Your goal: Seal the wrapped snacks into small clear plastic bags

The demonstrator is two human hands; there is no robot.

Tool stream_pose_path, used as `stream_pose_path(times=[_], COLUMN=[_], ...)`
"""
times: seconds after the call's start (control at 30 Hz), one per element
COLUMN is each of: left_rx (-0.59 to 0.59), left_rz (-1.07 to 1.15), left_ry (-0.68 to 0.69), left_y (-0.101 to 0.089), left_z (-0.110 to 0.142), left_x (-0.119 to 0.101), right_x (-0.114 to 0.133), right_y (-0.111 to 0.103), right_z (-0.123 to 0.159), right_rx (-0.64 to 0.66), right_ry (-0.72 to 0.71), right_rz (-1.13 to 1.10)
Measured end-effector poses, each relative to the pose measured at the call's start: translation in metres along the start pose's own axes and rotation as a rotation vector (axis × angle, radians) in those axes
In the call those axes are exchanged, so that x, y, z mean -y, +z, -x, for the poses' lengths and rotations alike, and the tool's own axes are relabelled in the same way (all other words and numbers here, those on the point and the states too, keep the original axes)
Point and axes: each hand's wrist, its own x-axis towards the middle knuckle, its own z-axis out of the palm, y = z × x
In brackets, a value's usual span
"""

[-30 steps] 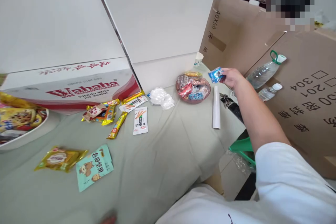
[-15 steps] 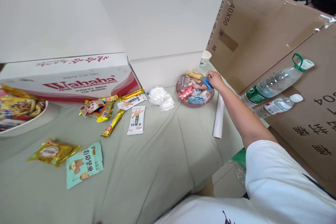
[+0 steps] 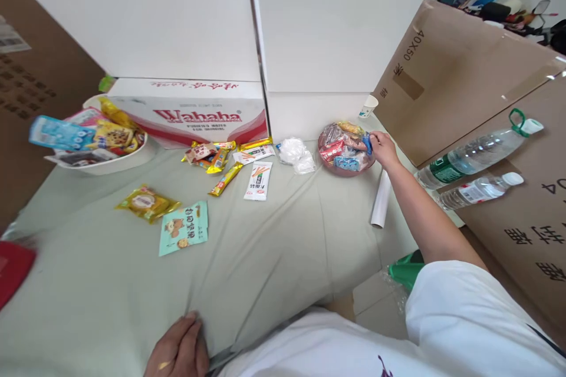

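Note:
My right hand reaches to the right rim of a reddish, see-through bowl of wrapped snacks. Its fingers are closed on a small blue snack packet at that rim; the fingertips are partly hidden. Inside the bowl lie a red packet, a light-blue packet and others. My left hand rests on the cloth near the front edge, fingers curled together, palm side hidden. The teal nut pouch lies nearest it, with a yellow-wrapped cake beyond.
Crumpled clear plastic, white stick packets and yellow-wrapped bars lie left of the bowl. A white basket of snacks stands farther left. A paper cup, white roll and water bottles are on the right. Boxes wall the back.
The view has swung left and up, showing more of the basket. My left hand has come into view at the bottom. My right hand has dropped slightly at the bowl's rim by the blue packet.

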Motion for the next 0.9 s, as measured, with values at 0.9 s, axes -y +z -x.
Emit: stream_pose_path(times=[0.9], left_rx=[-0.123], left_rz=[-0.116], left_ry=[0.119], left_y=[-0.004], left_z=[-0.010], left_x=[-0.015], right_x=[0.005], right_y=[0.013], right_z=[0.124], right_rx=[0.081], right_ry=[-0.517], right_rz=[0.772])
